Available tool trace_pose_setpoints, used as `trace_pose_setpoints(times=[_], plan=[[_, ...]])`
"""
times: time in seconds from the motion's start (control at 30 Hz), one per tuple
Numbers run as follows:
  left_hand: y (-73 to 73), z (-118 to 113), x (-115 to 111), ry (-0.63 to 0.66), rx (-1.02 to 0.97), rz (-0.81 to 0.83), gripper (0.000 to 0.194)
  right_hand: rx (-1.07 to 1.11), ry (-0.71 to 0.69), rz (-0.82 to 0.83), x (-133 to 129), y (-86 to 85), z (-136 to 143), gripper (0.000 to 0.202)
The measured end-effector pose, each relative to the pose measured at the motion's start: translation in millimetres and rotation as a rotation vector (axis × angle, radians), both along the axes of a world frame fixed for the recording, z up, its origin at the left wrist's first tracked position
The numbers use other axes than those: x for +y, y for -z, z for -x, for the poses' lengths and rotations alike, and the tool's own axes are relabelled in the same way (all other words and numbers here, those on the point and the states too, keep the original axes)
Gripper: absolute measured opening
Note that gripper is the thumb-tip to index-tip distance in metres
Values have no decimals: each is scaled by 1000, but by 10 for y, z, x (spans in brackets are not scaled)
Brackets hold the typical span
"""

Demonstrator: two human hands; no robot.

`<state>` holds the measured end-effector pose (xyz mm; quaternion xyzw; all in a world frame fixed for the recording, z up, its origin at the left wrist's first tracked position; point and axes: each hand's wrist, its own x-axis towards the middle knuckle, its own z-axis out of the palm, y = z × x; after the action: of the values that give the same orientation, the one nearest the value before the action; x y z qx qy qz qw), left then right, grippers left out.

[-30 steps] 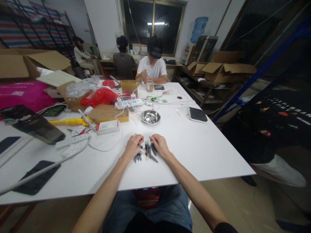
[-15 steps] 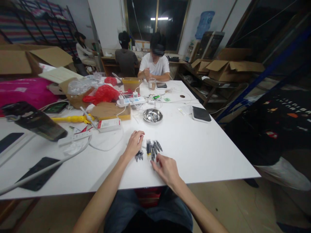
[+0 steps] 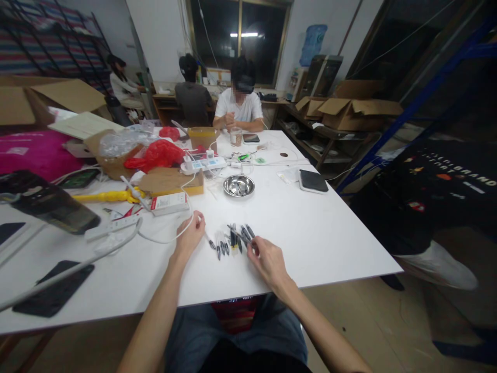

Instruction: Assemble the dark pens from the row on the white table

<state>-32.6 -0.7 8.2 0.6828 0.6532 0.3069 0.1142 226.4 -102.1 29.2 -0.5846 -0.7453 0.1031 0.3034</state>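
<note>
A small heap of dark pens lies on the white table just in front of me. My right hand reaches in from the near right, and its fingertips pinch the end of one pen that slants across the heap. To the left of the pens my left hand rests with curled fingers, beside a white cable. A short dark pen piece lies right by its thumb; whether the hand holds it is unclear.
A steel bowl stands beyond the pens, with a power strip, a cardboard box and a red bag behind it. A dark pad lies to the right, phones to the left. A person sits at the far end.
My left hand has slid left, away from the pens. My right hand drew back to the near edge, then came forward and took hold of one pen. The heap is more spread out.
</note>
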Motion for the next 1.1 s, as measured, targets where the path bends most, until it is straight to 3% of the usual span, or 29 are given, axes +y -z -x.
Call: trace_pose_setpoints(times=[0.1, 0.23, 0.37, 0.53, 0.67, 0.77, 0.87, 1.0, 1.1], plan=[[12, 14, -95, -40, 124, 64, 12, 198, -17, -11, 547, -77, -197, 22], [7, -51, -224, -25, 202, 87, 12, 274, -114, 22, 1304, 64, -356, 18], [29, -68, -247, -14, 240, 74, 13, 201, -141, 46, 1595, 316, -376, 13], [75, -55, -221, 63, 239, 31, 9, 157, -169, 6, 1554, 431, -372, 12], [84, -57, -218, 127, 160, 12, 9, 185, -183, -56, 1398, 315, -311, 21], [80, -62, -219, 157, 119, 5, 12, 173, -329, -39, 1181, 173, -211, 25], [72, -68, -218, 194, 103, 7, 14, 85, -512, 29, 963, 73, -121, 53], [70, -68, -212, 204, 75, 2, 18, 18, -585, 97, 797, 85, -75, 110], [75, -65, -211, 202, 54, -6, 21, 4, -606, 124, 740, 151, -70, 124]])
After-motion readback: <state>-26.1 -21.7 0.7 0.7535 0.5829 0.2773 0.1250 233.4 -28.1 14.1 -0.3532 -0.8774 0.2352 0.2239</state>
